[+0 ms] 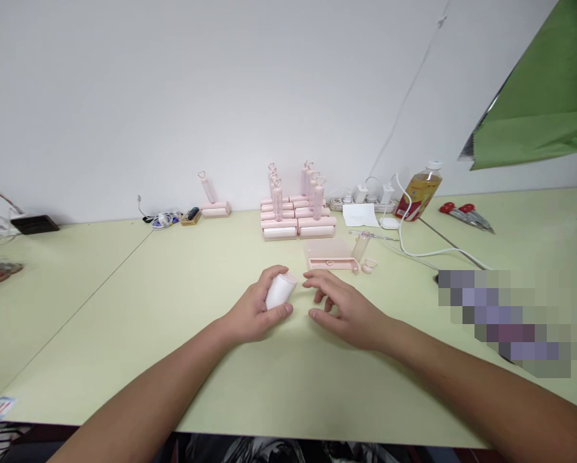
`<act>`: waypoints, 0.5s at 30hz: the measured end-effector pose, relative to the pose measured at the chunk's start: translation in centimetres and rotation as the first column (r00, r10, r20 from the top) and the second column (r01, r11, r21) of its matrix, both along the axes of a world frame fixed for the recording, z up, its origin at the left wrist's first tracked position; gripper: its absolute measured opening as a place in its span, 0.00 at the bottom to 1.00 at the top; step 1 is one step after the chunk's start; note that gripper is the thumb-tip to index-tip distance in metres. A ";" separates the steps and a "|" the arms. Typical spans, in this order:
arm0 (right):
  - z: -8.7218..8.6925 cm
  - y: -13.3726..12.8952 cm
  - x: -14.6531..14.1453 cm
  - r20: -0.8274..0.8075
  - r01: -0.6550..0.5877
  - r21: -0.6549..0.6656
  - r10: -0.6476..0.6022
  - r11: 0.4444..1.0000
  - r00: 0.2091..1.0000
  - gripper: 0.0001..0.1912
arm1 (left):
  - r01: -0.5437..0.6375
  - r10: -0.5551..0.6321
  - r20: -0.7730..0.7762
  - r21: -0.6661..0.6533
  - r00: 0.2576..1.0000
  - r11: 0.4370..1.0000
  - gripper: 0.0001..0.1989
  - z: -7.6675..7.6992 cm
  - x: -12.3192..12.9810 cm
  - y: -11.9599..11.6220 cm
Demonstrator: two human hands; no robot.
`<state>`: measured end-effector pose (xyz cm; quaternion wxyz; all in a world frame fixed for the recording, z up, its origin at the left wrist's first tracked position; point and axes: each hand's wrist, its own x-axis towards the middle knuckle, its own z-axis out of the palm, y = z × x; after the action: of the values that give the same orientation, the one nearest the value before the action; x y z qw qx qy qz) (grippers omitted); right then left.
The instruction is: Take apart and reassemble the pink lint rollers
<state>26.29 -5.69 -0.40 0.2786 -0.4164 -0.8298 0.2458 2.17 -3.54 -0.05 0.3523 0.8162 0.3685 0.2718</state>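
Observation:
My left hand [261, 308] is wrapped round a white sticky-paper roll [279, 292] with a pink end, tilted above the table. My right hand [344, 307] is just to its right, fingers curved and apart, holding nothing. Beyond the right hand lies an open pink lint-roller case [333, 264] with a clear cover. A clear pink tube [360, 245] and a small pink cap with a loop [368, 265] are at its right end.
Pink lint rollers [299, 227] with upright handles stand grouped at the back, another lint roller [215, 209] to their left. A drink bottle [419, 190], white cable [443, 251], white paper [360, 215] and red-tipped tools [468, 215] lie at right. A pixelated area covers something nearer.

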 end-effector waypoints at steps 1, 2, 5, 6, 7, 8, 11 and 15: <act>-0.3 0.4 0.0 0.054 0.074 0.004 -0.074 0.997 0.996 0.21 | -0.025 0.025 0.002 0.003 1.000 1.000 0.29 0.1 0.0 0.0; -0.6 0.8 0.0 0.099 0.136 0.014 -0.137 0.991 0.986 0.23 | -0.048 0.048 0.005 0.004 0.999 0.999 0.29 0.1 0.0 -0.1; -1.3 1.9 0.1 0.133 0.247 0.029 -0.249 0.968 0.959 0.27 | -0.100 0.100 0.026 -0.003 0.995 0.995 0.28 0.0 0.0 -0.1; -1.4 2.1 0.1 0.119 0.250 0.002 -0.249 0.968 0.961 0.27 | -0.118 0.118 0.040 -0.006 0.992 0.993 0.29 0.0 0.0 -0.1; -1.4 2.2 0.1 0.099 0.228 -0.049 -0.222 0.972 0.970 0.28 | -0.139 0.139 0.062 0.000 0.988 0.990 0.29 -0.1 0.0 0.0; -1.3 2.2 0.1 0.074 0.186 -0.110 -0.178 0.976 0.981 0.29 | -0.168 0.166 0.095 0.012 0.982 0.986 0.29 -0.1 -0.1 0.1; -0.9 1.6 -0.1 -0.027 0.065 -0.178 -0.071 0.982 0.997 0.26 | -0.287 0.265 0.260 0.051 0.929 0.957 0.31 0.1 -0.6 0.6; -0.5 1.0 0.0 -0.137 0.097 0.134 -0.078 0.986 0.988 0.17 | -0.376 0.342 0.479 -0.028 0.808 0.926 0.31 1.3 -1.7 1.6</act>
<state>26.24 -4.67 -0.90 0.3716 -0.4148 -0.8059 0.2010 0.44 -1.93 1.25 0.3460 0.6514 0.4086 0.5376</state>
